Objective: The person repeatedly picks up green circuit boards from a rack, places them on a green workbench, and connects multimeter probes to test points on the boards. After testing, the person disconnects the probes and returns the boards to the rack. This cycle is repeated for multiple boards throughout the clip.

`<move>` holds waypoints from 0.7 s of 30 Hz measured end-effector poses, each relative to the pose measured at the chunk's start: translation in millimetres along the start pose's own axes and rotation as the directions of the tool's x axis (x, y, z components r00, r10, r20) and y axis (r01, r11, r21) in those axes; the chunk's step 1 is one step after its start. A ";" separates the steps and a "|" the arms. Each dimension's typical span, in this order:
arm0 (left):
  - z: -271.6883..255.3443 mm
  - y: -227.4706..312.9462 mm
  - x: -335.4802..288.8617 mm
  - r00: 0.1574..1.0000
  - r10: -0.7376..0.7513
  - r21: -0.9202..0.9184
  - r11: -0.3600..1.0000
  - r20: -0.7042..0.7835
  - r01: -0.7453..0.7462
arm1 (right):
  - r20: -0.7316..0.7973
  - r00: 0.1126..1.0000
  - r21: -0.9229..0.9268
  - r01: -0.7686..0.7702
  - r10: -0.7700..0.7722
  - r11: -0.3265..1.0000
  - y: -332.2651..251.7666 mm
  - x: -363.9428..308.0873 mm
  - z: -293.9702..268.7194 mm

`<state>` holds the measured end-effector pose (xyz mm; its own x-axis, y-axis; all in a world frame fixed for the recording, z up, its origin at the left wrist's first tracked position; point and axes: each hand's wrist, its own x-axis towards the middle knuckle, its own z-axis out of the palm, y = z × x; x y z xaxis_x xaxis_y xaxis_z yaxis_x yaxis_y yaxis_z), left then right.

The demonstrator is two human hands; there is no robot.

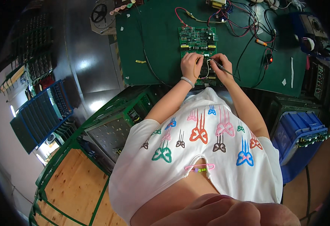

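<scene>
A green circuit board lies on the green table, reaching under and below my hands. My left hand is closed in a pinch over its left side, on a thin yellowish wire. A pale wire curves between my two hands. My right hand, over the board's right side, grips a dark pen-shaped tool that slants down to the right. Its tip is hidden among my fingers. A small white connector shows between my fingertips.
On the green table, tangled wires lie at the back right, beside an orange-handled tool and a black switch lit red. A blue device stands farther right. A blue bin is at my right, a green-framed cart at my left.
</scene>
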<state>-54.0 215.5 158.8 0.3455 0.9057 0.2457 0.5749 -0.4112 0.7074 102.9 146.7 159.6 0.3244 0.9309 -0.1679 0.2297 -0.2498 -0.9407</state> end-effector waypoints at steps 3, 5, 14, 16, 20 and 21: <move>1.5 1.1 0.2 1.000 0.003 -0.001 1.000 0.006 -0.003 | -0.001 0.999 0.021 -0.032 0.032 0.999 -0.5 -0.1 0.2; 0.4 1.2 1.5 1.000 0.006 -0.002 1.000 0.015 -0.006 | 0.010 1.000 0.004 -0.011 0.011 1.000 -0.3 1.5 -0.1; 8.1 -0.3 -0.8 0.997 -0.062 -0.007 0.998 0.053 0.063 | -0.023 0.999 0.012 0.049 -0.049 0.999 10.8 0.7 1.8; 3.0 0.4 -0.9 0.996 -0.071 -0.016 0.997 0.060 0.072 | 0.003 1.000 -0.001 0.022 -0.022 1.000 4.6 0.6 1.6; -1.9 1.6 -3.4 0.994 -0.091 -0.007 0.996 0.063 0.091 | 0.034 0.999 0.004 -0.009 0.009 1.000 2.9 0.4 3.3; -1.1 1.3 -3.1 0.992 -0.100 -0.008 0.995 0.074 0.101 | 0.032 0.999 0.004 -0.007 0.007 1.000 4.6 1.4 3.4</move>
<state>-55.1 212.3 159.7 0.3398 0.9323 0.1241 0.6009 -0.3167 0.7339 101.3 147.8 154.0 0.2965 0.9372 -0.1835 0.2239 -0.2550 -0.9407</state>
